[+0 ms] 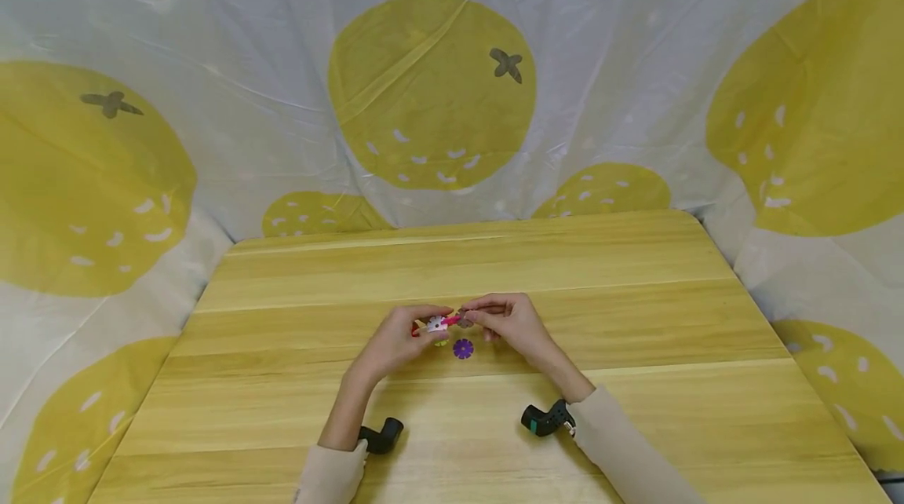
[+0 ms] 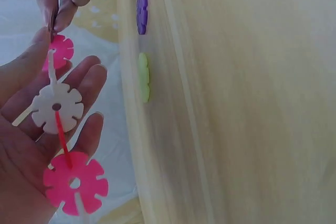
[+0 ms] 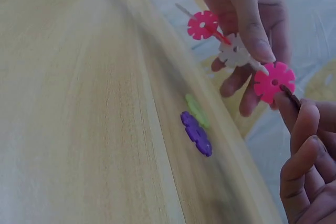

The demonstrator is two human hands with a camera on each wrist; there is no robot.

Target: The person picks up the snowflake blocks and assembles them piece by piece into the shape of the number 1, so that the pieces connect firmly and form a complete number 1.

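Observation:
My left hand (image 1: 392, 341) holds a chain of notched, flower-shaped plastic discs, thumb and fingers near its far end. In the left wrist view, a pink disc (image 2: 58, 182) and a white disc (image 2: 44, 109) show in it, with red and whitish discs seen edge-on between and beyond them. Another pink disc (image 3: 273, 71) ends the chain beside my left thumb. A brown disc (image 1: 464, 320), pinched by my right hand (image 1: 519, 329), meets that pink disc's edge; whether it is slotted in, I cannot tell. Below the hands lie a purple disc (image 1: 462, 355) and a yellow-green disc (image 2: 144, 77).
The wooden table (image 1: 438, 268) spreads under both arms. A curtain (image 1: 297, 96) printed with yellow fruit hangs behind and beside it. Black devices (image 1: 383, 436) are worn at both wrists.

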